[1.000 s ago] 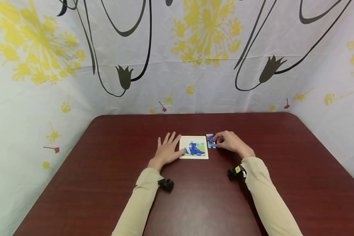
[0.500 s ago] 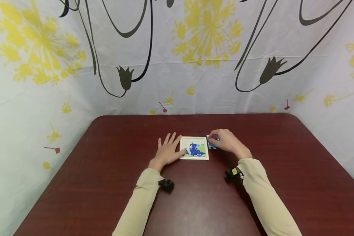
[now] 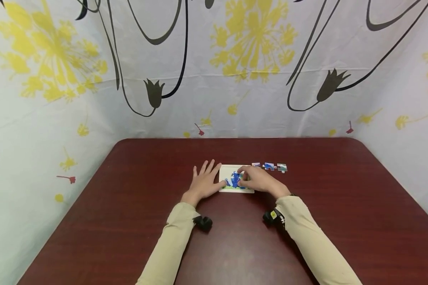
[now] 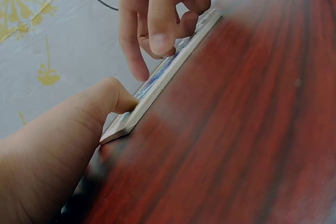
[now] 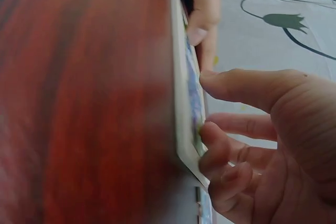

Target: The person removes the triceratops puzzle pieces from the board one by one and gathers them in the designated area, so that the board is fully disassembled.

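A square, white-framed jigsaw puzzle point(image 3: 226, 171) with a blue dinosaur picture lies on the table. My left hand point(image 3: 201, 185) lies spread at its left side, and the thumb point(image 4: 122, 100) rests on the frame. Over the right part of the puzzle is my right hand point(image 3: 259, 180), thumb and index finger bent toward the picture with a gap between the tips. Whether a puzzle piece is between them cannot be made out. Loose puzzle pieces point(image 3: 269, 166) lie in a row beyond the hand; it partly covers the nearest one point(image 3: 256, 164).
The dark red-brown wooden table point(image 3: 157, 237) has rounded far corners. Behind it hangs a white cloth point(image 3: 199, 91) with yellow and dark flower prints. Black wrist cameras point(image 3: 203, 223) are strapped over both beige sleeves.
My right hand has moved left from the loose pieces to above the puzzle, uncovering pieces farther right. My left hand has stayed at the frame's left side.
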{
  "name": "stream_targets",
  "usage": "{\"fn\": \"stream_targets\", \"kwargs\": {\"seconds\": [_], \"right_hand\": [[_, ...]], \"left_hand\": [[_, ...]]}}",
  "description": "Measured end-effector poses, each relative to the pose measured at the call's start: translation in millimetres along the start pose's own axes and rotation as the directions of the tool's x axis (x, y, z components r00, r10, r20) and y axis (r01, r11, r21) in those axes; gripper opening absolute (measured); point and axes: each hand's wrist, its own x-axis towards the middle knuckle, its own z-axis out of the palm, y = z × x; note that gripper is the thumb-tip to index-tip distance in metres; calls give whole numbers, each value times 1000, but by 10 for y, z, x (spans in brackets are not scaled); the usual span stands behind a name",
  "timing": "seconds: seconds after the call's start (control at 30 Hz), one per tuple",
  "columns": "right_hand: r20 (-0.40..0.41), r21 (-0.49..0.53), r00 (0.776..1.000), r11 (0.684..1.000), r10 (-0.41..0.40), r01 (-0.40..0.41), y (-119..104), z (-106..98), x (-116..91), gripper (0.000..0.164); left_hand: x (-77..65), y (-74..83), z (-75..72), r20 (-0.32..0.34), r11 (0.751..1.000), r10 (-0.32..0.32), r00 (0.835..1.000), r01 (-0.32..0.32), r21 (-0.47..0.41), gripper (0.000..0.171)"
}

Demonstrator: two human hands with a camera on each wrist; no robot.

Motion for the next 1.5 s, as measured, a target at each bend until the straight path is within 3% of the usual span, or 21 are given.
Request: {"fn": "stream_targets", "kwargs": {"seconds": [0.2, 0.77, 1.13, 1.27, 1.5], "right_hand": [[-26, -39, 999, 999, -20, 19, 13, 56, 14, 44], [-17, 10, 1000, 1000, 11, -11, 28, 62, 4, 41], [-29, 80, 999, 997, 19, -17, 47, 93, -12, 41], [-21, 115, 1000, 993, 21, -18, 33, 134, -25, 42], [-77, 74, 997, 997, 3, 2, -21, 102, 9, 43]], "left_hand": [[15, 5, -4, 0, 1000, 2, 1000, -2, 0, 78], [-8, 10, -28, -11, 1000, 5, 1000, -6, -16, 77], [-13, 2, 36, -18, 1000, 1, 1000, -1, -11, 77], [-43, -5, 72, 15, 1000, -2, 1000, 3, -18, 78], [-20, -4, 19, -11, 1000, 3, 1000, -3, -13, 76]]}}
